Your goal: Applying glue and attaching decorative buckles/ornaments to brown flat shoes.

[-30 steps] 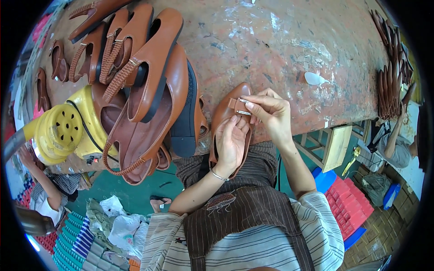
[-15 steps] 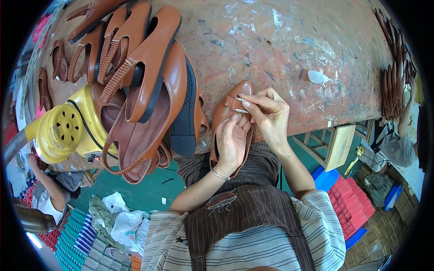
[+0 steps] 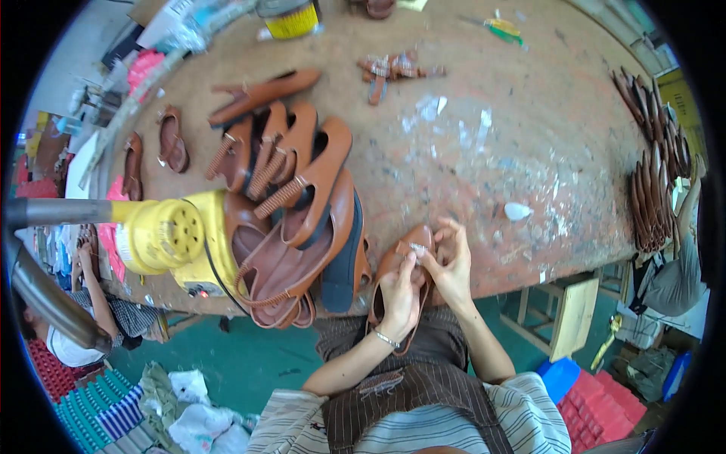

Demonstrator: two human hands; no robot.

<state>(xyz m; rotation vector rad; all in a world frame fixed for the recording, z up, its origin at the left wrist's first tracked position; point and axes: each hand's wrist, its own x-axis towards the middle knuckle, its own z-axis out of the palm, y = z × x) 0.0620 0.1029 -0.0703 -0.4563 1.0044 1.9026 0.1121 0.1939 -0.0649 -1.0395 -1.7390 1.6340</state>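
A brown leather shoe (image 3: 419, 231) points its toe away from me at the table's near edge, its heel over my lap. Across its front runs a strap with a shiny, stone-set buckle (image 3: 417, 249). My left hand (image 3: 401, 293) is closed on the shoe, fingers partly inside the opening and thumb up near the strap. At the toe's right side, my right hand (image 3: 451, 265) has curled fingers, with the thumb against the buckle end of the strap. My fingers hide part of the strap. Brown slingback shoes (image 3: 336, 219) lie piled just left of my hands.
A yellow machine (image 3: 170, 238) with a grey tube stands left of the pile. Brown straps (image 3: 397, 69) lie farther back. A small white plastic bottle (image 3: 517, 211) lies to the right. Stacked brown leather pieces (image 3: 652, 200) line the right edge. Another person's arm (image 3: 97, 287) shows at left.
The view has shifted, bringing more of the table's far side into sight. My right fingers have loosened from their pinch on the buckle. The left hand still holds the shoe.
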